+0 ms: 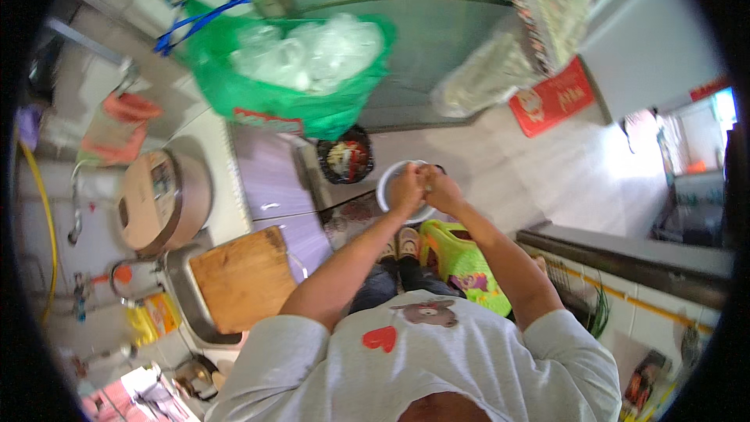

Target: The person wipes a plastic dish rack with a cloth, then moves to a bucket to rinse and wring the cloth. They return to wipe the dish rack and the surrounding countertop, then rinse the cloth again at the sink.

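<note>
My left hand [407,189] and my right hand [440,189] meet over a round white-rimmed basin [384,183] in front of my feet. Their fingers touch or overlap, and a small dark thing shows beside the right hand's fingers. Whether either hand holds anything is too blurred to tell. The basin's inside looks greyish and is partly hidden by my hands and forearms. Close to its lower right stands a bright green bag [463,258].
A black-lined waste bin [345,158] stands beyond the basin, below a green plastic bag [281,94] of clear plastic items. At left are a rice cooker [158,202] and a wooden cutting board [243,278] over the sink. A red mat [554,98] lies upper right.
</note>
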Action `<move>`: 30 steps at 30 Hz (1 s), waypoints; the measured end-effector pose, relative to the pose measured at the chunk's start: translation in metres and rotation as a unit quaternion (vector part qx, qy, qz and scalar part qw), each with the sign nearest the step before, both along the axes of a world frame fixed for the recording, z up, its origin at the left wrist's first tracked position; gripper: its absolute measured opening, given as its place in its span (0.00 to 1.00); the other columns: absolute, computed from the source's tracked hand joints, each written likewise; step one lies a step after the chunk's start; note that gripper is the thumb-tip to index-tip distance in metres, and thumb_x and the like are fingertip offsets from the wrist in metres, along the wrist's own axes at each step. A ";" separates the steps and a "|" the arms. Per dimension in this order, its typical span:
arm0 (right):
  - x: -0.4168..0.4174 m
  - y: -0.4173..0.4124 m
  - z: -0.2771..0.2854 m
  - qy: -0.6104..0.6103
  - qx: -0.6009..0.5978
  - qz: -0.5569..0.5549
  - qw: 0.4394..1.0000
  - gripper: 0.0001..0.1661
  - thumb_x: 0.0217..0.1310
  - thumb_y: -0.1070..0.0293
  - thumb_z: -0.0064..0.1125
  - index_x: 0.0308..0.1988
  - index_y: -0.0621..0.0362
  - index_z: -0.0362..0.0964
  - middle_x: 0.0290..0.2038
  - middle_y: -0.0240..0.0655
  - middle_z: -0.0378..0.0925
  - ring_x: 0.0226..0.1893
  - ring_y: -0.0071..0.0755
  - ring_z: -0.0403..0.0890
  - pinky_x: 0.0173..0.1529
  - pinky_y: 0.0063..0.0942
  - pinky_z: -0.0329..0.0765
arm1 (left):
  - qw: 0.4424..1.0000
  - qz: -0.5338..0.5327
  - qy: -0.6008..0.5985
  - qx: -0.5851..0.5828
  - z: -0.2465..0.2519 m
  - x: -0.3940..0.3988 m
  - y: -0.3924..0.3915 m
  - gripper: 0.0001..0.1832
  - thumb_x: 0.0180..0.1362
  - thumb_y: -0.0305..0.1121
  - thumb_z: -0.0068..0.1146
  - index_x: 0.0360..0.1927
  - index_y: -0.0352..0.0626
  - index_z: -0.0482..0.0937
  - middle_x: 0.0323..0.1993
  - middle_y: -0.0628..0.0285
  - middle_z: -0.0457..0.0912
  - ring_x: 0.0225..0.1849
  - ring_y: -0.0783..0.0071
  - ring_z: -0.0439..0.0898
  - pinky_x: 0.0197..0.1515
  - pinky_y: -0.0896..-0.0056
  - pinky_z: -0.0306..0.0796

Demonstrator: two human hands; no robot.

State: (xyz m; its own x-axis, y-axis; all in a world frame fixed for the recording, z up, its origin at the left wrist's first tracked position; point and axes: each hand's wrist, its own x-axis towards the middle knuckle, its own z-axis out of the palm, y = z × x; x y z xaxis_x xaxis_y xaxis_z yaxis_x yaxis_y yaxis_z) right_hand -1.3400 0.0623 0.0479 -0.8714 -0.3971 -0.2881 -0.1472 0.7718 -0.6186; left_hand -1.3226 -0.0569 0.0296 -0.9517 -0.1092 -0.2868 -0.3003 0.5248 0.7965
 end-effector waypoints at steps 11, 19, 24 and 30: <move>-0.006 0.023 -0.015 -0.394 -0.321 -0.202 0.837 0.31 0.43 0.75 0.57 0.51 0.60 0.60 0.25 0.33 0.71 0.18 0.24 0.71 0.23 0.21 0.69 | 0.992 -0.009 -0.066 0.104 0.009 0.000 0.007 0.28 0.53 0.56 0.48 0.38 0.37 0.73 0.16 0.54 0.75 0.15 0.64 0.76 0.19 0.63 0.69; 0.017 0.016 0.004 0.057 -0.087 -0.002 0.995 0.38 0.43 0.76 0.55 0.57 0.57 0.54 0.50 0.48 0.66 0.48 0.56 0.70 0.50 0.41 0.69 | 0.955 0.086 -0.208 0.193 0.011 -0.003 0.003 0.24 0.54 0.50 0.48 0.46 0.41 0.71 0.26 0.56 0.77 0.17 0.69 0.75 0.15 0.70 0.66; 0.034 0.008 0.006 0.279 -0.018 0.067 0.958 0.38 0.41 0.81 0.51 0.58 0.58 0.55 0.52 0.47 0.64 0.53 0.53 0.63 0.53 0.39 0.66 | 0.929 0.128 -0.163 0.308 -0.028 -0.004 0.016 0.13 0.54 0.37 0.44 0.31 0.38 0.75 0.22 0.54 0.76 0.22 0.62 0.75 0.22 0.65 0.67; 0.020 0.007 0.000 0.175 0.062 0.004 0.983 0.21 0.49 0.72 0.49 0.47 0.55 0.63 0.43 0.43 0.71 0.45 0.46 0.71 0.42 0.38 0.71 | 0.996 -0.049 -0.074 -0.011 -0.057 -0.001 0.033 0.18 0.55 0.41 0.39 0.32 0.38 0.76 0.33 0.45 0.78 0.37 0.50 0.77 0.38 0.56 0.71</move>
